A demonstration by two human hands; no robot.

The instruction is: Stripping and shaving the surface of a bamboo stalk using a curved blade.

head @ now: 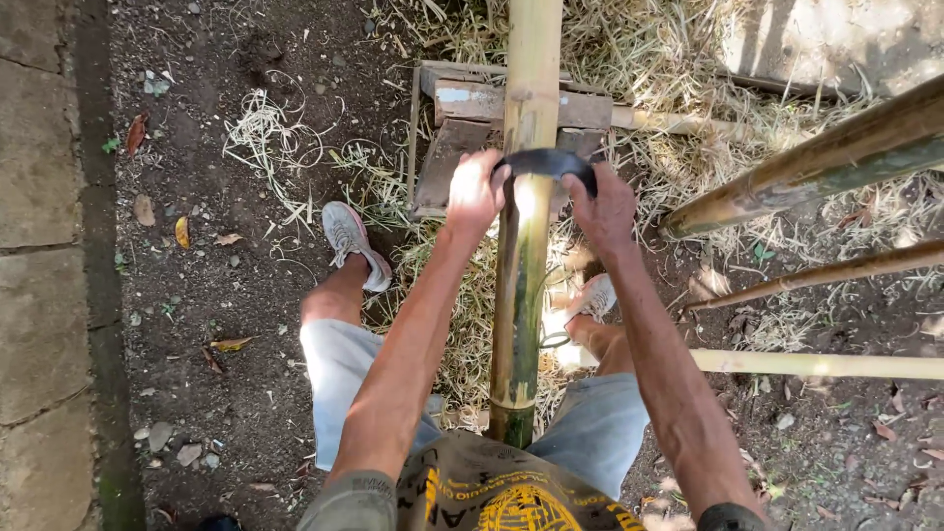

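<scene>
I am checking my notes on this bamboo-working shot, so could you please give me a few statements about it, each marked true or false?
1. Both hands, the left hand and the right hand, grip a dark curved blade across the bamboo pole. True.
2. The person is barefoot. False: they wear grey shoes.
3. The pole lies between the person's legs. True.
4. The ground is tiled indoors. False: it is soil strewn with pale shavings.
5. More bamboo poles lie to the right. True.
</scene>
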